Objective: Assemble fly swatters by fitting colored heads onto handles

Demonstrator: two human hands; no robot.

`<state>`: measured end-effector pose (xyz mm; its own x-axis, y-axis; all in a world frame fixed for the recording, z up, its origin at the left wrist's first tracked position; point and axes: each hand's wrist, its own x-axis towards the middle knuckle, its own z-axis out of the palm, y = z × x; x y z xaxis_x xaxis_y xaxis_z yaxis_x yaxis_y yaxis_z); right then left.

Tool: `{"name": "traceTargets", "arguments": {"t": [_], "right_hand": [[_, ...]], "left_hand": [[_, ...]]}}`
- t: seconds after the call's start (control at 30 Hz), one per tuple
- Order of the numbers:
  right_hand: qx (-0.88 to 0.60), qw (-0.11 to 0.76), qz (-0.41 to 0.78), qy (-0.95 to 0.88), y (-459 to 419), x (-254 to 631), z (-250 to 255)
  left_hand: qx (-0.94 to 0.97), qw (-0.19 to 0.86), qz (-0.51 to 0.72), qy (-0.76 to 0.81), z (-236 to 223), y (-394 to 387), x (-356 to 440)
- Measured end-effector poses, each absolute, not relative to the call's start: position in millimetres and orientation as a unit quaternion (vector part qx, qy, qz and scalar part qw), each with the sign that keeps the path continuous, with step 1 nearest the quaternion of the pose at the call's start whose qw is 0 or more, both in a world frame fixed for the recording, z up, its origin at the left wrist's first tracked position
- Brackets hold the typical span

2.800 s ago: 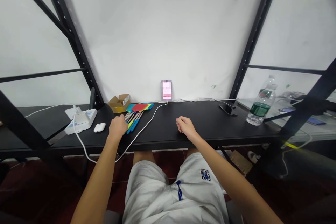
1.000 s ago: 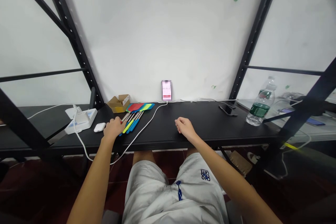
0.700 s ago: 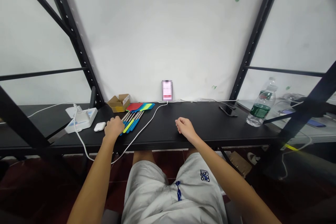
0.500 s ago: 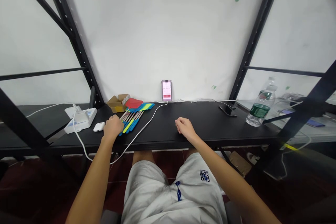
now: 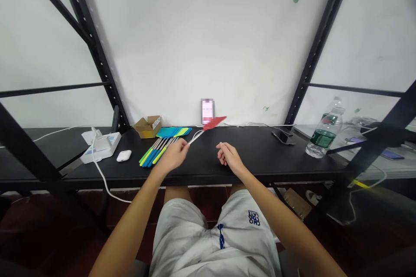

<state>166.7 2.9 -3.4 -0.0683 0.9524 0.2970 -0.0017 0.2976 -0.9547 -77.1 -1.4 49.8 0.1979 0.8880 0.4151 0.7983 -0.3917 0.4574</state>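
Observation:
My left hand [image 5: 176,156] is closed around the handle end of a red fly swatter [image 5: 213,123], whose head points up and to the right in front of the phone. A white cable runs close along its thin shaft, so the two are hard to tell apart. Beside that hand, several more fly swatters [image 5: 155,151] lie side by side, with blue and yellow-green heads and handles and metal shafts. My right hand [image 5: 229,156] rests over the table's front part, holding nothing, fingers loosely bent and slightly apart.
A lit phone [image 5: 207,110] leans against the wall. Left stand a small cardboard box [image 5: 147,128], a white earbud case [image 5: 124,156] and a power strip [image 5: 103,147]. Right lie a dark phone [image 5: 283,137] and plastic bottles [image 5: 323,136]. Black metal posts frame the black table [image 5: 253,151].
My left hand has moved right, lifting the red fly swatter off the others and swinging its head toward the middle. My right hand's fingers have loosened slightly.

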Motion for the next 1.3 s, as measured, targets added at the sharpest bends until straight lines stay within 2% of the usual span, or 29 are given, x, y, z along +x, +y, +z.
{"name": "traceTargets", "arguments": {"t": [0.27,0.87,1.17,1.3], "right_hand": [[-0.394,0.617,0.408,-0.546,9,167,-7],[-0.393,0.778,0.393,-0.292,31,197,-1],[-0.413,0.75,0.384,-0.347,29,194,-4],[-0.425,0.707,0.409,-0.389,26,190,-5]], "left_hand": [[0.839,0.005,0.302,0.452,4,-15,-6],[0.832,-0.033,0.326,0.447,-5,7,-31],[0.789,-0.127,0.3,0.521,-11,14,-32],[0.785,-0.166,0.337,0.493,-8,9,-30]]}}
